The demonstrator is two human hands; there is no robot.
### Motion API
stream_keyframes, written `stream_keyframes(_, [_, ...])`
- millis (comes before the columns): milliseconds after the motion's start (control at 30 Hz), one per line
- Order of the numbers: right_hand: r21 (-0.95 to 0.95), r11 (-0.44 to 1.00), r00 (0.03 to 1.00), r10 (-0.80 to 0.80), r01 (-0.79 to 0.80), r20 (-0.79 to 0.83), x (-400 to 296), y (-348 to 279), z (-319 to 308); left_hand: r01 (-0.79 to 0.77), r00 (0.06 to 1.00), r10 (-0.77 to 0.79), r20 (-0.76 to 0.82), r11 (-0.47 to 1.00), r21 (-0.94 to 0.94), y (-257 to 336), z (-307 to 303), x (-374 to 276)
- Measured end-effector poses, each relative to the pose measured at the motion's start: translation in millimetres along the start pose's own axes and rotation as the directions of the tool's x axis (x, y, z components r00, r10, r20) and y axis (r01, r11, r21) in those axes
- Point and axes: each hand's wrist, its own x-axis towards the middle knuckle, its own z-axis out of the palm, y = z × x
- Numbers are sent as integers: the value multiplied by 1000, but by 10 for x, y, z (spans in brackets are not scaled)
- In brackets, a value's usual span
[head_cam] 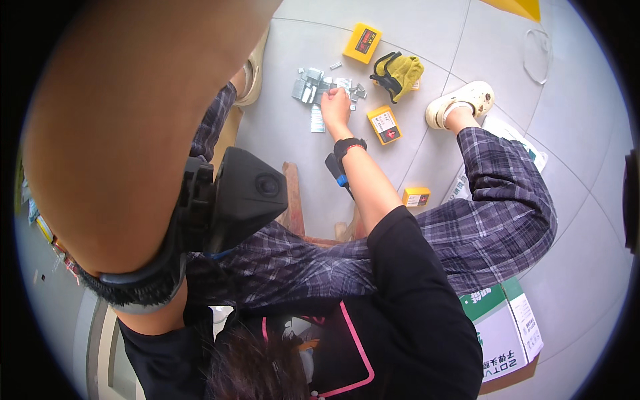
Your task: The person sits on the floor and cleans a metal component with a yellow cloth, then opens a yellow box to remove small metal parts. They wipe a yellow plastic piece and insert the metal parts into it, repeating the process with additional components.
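Note:
My right hand [336, 105] is over the floor with its fingers curled down among silvery metal strips, which look like staples [312, 87]; whether it holds one is hidden. A dark band and a red bracelet are on that wrist. Smaller silvery pieces [358, 92] lie just right of the hand, and a flat ribbed strip [317, 118] lies below the pile. My left arm rises large and close to the camera on the left, its hand out of view. Yellow boxes stand near the pile, one above [362, 43] and one to the right [384, 125].
A yellow glove with dark trim [397, 75] lies partly over another yellow box. A small yellow box [416, 197] is nearer my right leg. A black strapped device [250, 195] blocks part of the view. Wooden stool parts [293, 200] show between my legs; a green-and-white carton [505, 330] is lower right.

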Motion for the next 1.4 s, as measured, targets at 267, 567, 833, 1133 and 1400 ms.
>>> stream_keyframes(267, [116, 993, 999, 22, -24, 23, -282, -109, 316, -10, 1000, 10, -4, 1000, 26, 9, -62, -65])
stream_keyframes(567, [176, 983, 954, -105, 56, 282, -444, 72, 485, -17, 1000, 17, 3, 999, 43, 33, -31, -36])
stream_keyframes(833, [57, 994, 976, -85, 98, -203, -202, 286, -112, -27, 1000, 27, -1, 999, 45, 49, -12, 14])
stream_keyframes(1133, [-80, 996, 998, -34, 30, -45, -137, 271, -171, -15, 1000, 14, 19, 999, 39, 92, 107, 295])
stream_keyframes(1400, [14, 985, 967, -166, 172, -194, -66, 557, -140, -3, 1000, 3, 19, 999, 41, 49, 369, 847])
